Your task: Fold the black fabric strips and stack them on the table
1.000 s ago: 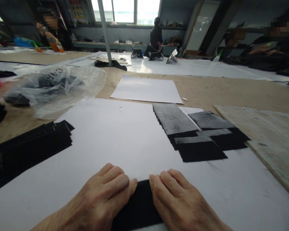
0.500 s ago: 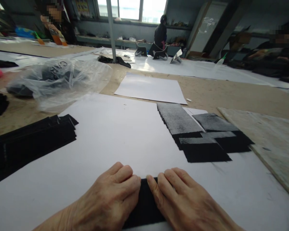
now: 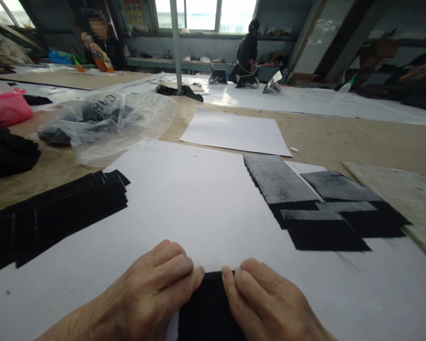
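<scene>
My left hand point(image 3: 152, 293) and my right hand point(image 3: 266, 303) lie side by side at the bottom edge, both pressing on a black fabric piece point(image 3: 208, 308) between them. The piece rests on a large white paper sheet point(image 3: 184, 203). A stack of long black strips point(image 3: 57, 213) lies to the left on the sheet. To the right sit overlapping black and grey fabric rectangles point(image 3: 315, 208).
A second white sheet point(image 3: 234, 132) lies farther back on the brown table. A clear plastic bag point(image 3: 102, 118) with dark contents sits at the left, a pink tub point(image 3: 7, 106) beyond it. A pale board point(image 3: 404, 194) is at right. Other people work at the back.
The view has shifted left, so everything sits further right in frame. My hands stay on the black piece, with the right fingers curled in more.
</scene>
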`<state>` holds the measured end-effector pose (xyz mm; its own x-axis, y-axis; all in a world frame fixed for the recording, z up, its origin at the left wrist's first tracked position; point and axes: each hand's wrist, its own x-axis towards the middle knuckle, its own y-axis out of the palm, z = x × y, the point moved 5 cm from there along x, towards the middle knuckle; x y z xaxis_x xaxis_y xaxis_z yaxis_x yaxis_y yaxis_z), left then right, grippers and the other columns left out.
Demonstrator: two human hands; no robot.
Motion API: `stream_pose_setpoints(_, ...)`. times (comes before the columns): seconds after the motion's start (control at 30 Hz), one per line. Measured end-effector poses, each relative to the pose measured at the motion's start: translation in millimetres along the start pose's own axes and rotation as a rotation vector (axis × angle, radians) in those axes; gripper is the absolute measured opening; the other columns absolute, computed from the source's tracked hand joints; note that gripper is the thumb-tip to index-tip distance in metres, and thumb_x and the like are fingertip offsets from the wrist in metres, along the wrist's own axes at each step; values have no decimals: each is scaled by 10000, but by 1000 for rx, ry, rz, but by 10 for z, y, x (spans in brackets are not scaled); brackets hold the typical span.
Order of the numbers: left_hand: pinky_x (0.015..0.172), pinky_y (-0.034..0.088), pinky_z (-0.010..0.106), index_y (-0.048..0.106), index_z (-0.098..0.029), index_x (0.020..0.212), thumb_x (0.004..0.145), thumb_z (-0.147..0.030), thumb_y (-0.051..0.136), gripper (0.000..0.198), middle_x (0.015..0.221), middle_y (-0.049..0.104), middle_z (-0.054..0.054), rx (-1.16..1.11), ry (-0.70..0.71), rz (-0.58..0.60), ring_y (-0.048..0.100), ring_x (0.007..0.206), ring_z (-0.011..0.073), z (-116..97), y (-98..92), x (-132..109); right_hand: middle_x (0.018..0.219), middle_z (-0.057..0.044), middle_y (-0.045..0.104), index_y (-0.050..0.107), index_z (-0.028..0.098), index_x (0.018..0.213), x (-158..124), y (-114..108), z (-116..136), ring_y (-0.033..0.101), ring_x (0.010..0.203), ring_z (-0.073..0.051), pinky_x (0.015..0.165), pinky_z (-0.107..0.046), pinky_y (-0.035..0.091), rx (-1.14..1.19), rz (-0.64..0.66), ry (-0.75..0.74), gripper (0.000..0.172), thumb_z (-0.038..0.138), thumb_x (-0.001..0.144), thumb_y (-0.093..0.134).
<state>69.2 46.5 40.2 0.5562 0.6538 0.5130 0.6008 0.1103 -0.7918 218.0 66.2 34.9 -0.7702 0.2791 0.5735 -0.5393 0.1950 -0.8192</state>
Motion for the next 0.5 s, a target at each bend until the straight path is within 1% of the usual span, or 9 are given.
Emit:
stream_pose_setpoints(0.13,543,395,279,580,-22,982,922,-72,330,262,663,507,64,57,-2,-6,437,640,150,-15,11,-12,700,-89,578,638,26,921,-19,36,-13,504,628,-160,500,-291,467,64,84,-21,257,31,875,385)
stream_pose_setpoints(0.23,523,378,277,583,-49,946,938,-92,292,294,646,508,51,78,16,-1,418,618,142,-30,40,-5,692,-80,579,628,17,973,-30,47,-21,508,639,-164,509,-290,467,71,98,-35,264,45,886,380)
stream_pose_setpoints(0.3,519,359,287,583,-62,890,942,-101,278,312,652,511,50,94,28,2,404,614,141,-34,55,2,700,-77,583,622,14,991,-10,43,-24,506,647,-164,513,-285,458,53,105,-44,251,44,878,400)
stream_pose_setpoints(0.37,529,344,298,571,-82,793,939,-92,272,333,665,512,51,95,28,8,399,619,142,-36,69,14,709,-68,584,631,43,938,40,37,-13,495,635,-158,506,-277,438,26,104,-64,227,40,865,417)
stream_pose_setpoints(0.43,543,331,305,534,-105,690,941,-84,263,370,670,509,46,73,13,6,398,626,140,-36,79,32,680,-46,562,625,97,791,112,47,2,473,605,-151,494,-277,405,17,104,-63,226,34,847,416)
stream_pose_setpoints(0.5,550,324,304,496,-120,636,951,-87,240,407,655,503,38,45,-6,0,400,624,137,-39,87,51,630,-32,521,576,136,652,189,75,22,445,576,-148,474,-284,361,34,92,-41,270,25,827,403)
